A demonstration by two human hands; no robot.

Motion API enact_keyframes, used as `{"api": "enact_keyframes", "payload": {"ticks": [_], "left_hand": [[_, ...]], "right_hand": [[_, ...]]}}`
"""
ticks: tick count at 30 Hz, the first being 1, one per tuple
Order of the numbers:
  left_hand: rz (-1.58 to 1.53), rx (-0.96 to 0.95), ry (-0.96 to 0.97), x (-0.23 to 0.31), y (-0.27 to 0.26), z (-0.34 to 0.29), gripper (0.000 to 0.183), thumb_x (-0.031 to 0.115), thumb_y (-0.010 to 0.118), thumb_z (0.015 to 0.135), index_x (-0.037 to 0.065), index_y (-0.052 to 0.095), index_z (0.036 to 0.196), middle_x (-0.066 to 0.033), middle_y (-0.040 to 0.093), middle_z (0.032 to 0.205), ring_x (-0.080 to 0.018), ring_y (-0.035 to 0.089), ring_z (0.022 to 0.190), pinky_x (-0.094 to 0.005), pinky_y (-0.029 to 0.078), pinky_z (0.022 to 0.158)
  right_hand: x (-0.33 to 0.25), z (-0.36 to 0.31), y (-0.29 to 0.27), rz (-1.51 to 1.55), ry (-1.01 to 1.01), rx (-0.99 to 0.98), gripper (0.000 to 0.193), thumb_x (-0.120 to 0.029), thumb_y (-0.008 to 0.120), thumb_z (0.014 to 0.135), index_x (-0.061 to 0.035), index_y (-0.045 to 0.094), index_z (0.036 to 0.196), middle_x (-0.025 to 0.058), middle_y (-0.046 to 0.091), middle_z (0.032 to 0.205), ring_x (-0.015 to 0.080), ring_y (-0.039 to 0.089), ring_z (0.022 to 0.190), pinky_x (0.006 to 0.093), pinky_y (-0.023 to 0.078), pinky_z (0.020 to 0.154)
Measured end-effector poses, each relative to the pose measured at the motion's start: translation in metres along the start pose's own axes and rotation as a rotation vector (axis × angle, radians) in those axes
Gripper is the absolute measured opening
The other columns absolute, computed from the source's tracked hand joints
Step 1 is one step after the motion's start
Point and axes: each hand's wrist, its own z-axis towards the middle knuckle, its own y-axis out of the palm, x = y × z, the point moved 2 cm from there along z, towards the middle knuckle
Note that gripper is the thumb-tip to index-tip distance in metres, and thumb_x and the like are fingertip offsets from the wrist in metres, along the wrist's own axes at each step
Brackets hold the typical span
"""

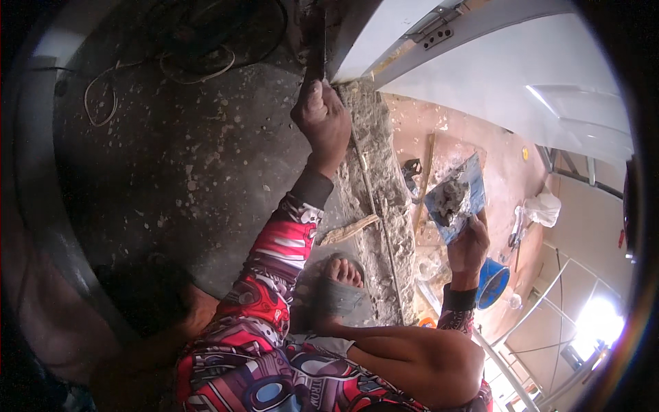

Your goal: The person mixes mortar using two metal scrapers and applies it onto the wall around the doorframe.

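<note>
My left hand (pixel 322 120) is reached out at the top middle, its fingers closed round a thin, dark flat-bladed tool (pixel 315 51). The blade shows nearly edge-on, beside the dark bottom end of the wall, and its exact kind is unclear. On the right, my right hand (pixel 469 250) grips the near edge of a blue board (pixel 475 185), which is tilted. A lumpy heap of grey-white plaster (pixel 453 199) lies on that board, with smears around it.
A rough broken concrete strip (pixel 367 137) carries a thin rod and a piece of wood (pixel 349 230) near my foot (pixel 343 272). Right of it are a wooden strip (pixel 425 175), a blue bucket (pixel 493 283) and a white bag (pixel 542 209). A pale cable (pixel 103 93) crosses the spattered floor.
</note>
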Motion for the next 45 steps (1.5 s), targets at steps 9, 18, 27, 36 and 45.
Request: {"api": "enact_keyframes", "payload": {"ticks": [9, 18, 27, 36, 45], "left_hand": [[0.041, -0.031, 0.162, 0.0, 0.012, -0.005, 0.024, 0.006, 0.058, 0.094, -0.001, 0.053, 0.072, -0.0188, 0.053, 0.063, -0.0365, 0.053, 0.055, -0.0391, 0.041, 0.052], [0.006, -0.155, 0.107, 0.006, -0.009, -0.024, 0.007, -0.002, 0.058, 0.087, -0.004, 0.061, 0.081, -0.0229, 0.058, 0.071, -0.043, 0.06, 0.065, -0.0434, 0.047, 0.057], [-0.05, 0.001, 0.119, 0.02, -0.013, 0.011, 0.011, -0.001, 0.054, 0.093, -0.002, 0.059, 0.084, -0.021, 0.06, 0.071, -0.0404, 0.059, 0.062, -0.0417, 0.045, 0.055], [-0.046, -0.018, 0.117, 0.022, 0.017, 0.006, 0.021, 0.001, 0.058, 0.091, -0.004, 0.053, 0.072, -0.0197, 0.052, 0.061, -0.0269, 0.049, 0.051, -0.0373, 0.039, 0.05], [-0.015, -0.147, 0.232, 0.03, -0.008, -0.011, 0.008, -0.002, 0.06, 0.085, -0.002, 0.063, 0.092, -0.0203, 0.065, 0.08, -0.0406, 0.064, 0.075, -0.0408, 0.052, 0.065]], "right_hand": [[-0.002, 0.0, -0.005, -0.008, 0.034, -0.034, 0.051, -0.006, 0.052, 0.092, 0.0014, 0.042, 0.141, 0.018, 0.057, 0.135, 0.0301, 0.058, 0.123, 0.0459, 0.049, 0.105], [0.006, 0.005, 0.008, 0.002, 0.046, -0.028, 0.051, -0.004, 0.05, 0.091, -0.0011, 0.043, 0.141, 0.0163, 0.057, 0.135, 0.03, 0.059, 0.122, 0.0448, 0.049, 0.104], [0.003, -0.003, -0.002, 0.008, 0.035, 0.011, 0.047, -0.003, 0.05, 0.091, -0.0004, 0.045, 0.138, 0.0165, 0.057, 0.135, 0.0302, 0.059, 0.122, 0.0458, 0.049, 0.104], [0.002, -0.008, 0.005, 0.014, 0.011, -0.002, 0.046, -0.003, 0.05, 0.091, 0.0009, 0.045, 0.137, 0.0187, 0.058, 0.133, 0.0305, 0.059, 0.122, 0.0466, 0.048, 0.105], [0.009, -0.003, 0.021, 0.022, 0.033, -0.032, 0.049, -0.002, 0.05, 0.089, 0.0002, 0.044, 0.138, 0.0164, 0.058, 0.133, 0.0305, 0.06, 0.12, 0.0473, 0.048, 0.104]]}}
